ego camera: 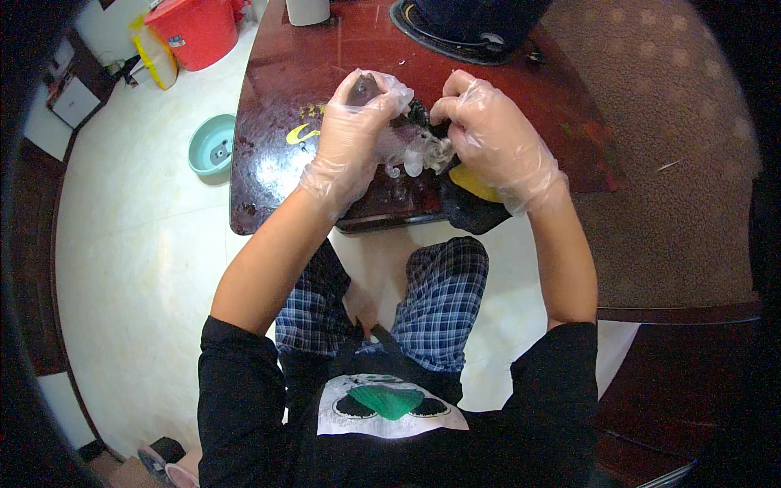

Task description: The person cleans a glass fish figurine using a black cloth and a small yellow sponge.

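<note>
My left hand [366,122], in a clear plastic glove, is curled around a dark, smooth, rounded object [363,89]; what it is I cannot tell. My right hand [494,128], gloved the same way, has bent fingers close to some black, wet material [418,113]. Whether those fingers pinch any of it is unclear. Between and below the hands lies a heap of soft greyish-white scraps [436,152], with a whitish rounded piece [413,165] beside it. Under my right wrist, a black plastic bag [473,213] with a yellow patch [473,182] hangs over the table's near edge.
The glossy red-brown table [341,55] carries a dark bucket-like container [470,27] and a white cup-like container [308,11] at the back. To the right is a brown textured surface [677,244]. On the floor are a teal basin [210,146] and a red tub [195,36].
</note>
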A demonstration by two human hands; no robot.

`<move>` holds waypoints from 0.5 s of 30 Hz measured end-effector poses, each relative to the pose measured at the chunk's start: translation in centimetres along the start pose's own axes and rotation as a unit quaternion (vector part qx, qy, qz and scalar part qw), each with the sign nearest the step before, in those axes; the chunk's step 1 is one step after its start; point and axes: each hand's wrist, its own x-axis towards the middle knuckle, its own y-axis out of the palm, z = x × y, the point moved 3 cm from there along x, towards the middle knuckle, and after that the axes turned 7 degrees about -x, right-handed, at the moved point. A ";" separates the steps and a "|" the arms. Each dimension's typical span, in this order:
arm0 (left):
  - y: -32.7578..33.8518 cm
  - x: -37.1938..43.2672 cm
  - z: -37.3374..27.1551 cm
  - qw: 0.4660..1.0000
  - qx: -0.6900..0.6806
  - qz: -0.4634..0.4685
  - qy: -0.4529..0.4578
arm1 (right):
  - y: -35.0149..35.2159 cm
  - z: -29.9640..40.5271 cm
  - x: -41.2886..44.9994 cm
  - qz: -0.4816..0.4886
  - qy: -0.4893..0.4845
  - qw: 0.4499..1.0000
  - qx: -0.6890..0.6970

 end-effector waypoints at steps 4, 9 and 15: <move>-0.2 0.0 0.0 1.000 -0.004 -0.013 -0.013 | -0.5 0.7 0.4 0.015 -0.010 0.997 -0.073; -0.2 0.3 0.2 1.000 0.017 0.010 0.001 | -0.5 -0.4 0.7 -0.007 0.015 0.997 -0.079; 0.1 0.0 0.1 1.000 0.008 -0.010 -0.016 | 0.2 0.3 0.3 -0.006 0.003 0.997 -0.073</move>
